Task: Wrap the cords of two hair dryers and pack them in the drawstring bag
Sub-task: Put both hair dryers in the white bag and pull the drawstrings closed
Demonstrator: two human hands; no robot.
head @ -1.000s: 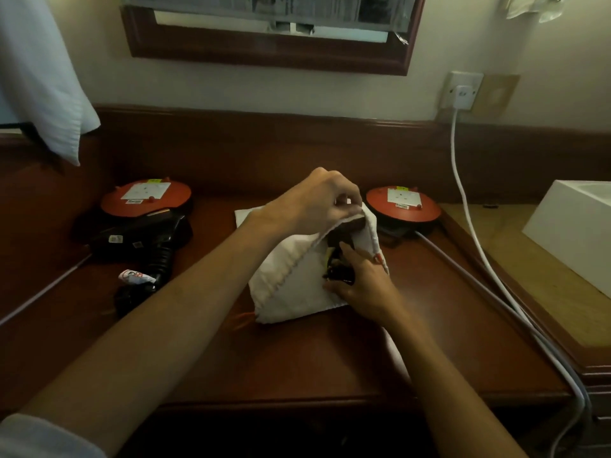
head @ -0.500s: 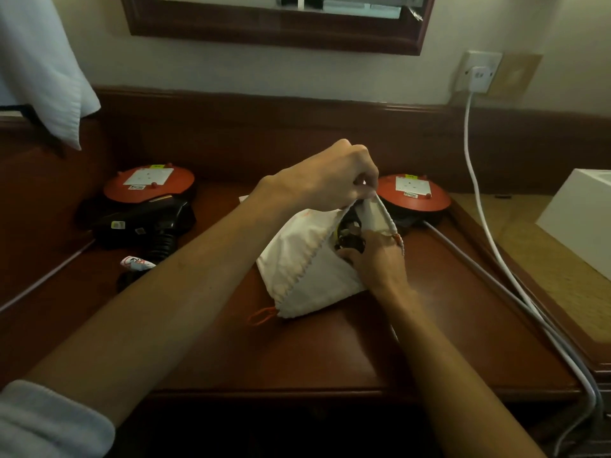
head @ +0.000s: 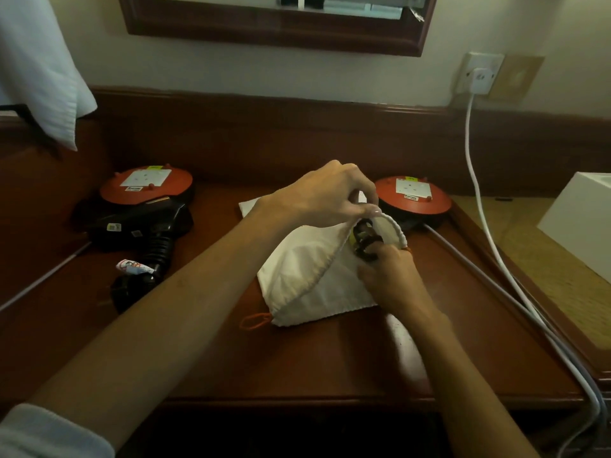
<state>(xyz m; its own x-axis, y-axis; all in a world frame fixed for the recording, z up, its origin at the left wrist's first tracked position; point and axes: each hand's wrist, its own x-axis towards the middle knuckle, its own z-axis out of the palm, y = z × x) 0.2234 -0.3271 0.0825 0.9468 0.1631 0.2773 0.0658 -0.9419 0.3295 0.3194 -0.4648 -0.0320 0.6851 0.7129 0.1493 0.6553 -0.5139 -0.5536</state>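
The drawstring bag (head: 307, 272) is off-white with an orange cord loop (head: 254, 321). The hair dryer (head: 145, 226) is black (small yellow label), on reddish-brown wood (head: 297, 358). Both reels (head: 146, 184) are orange-topped.

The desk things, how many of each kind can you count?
Round orange-topped cable reels: 2
Black hair dryers: 2, one lying out, one going into the bag
White cloth drawstring bag: 1
Hands: 2, left hand, right hand
Total: 7

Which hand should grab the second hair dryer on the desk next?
Left, probably. The second hair dryer lies on that side; the left hand only pinches the bag rim, while the right hand pushes the first dryer in.
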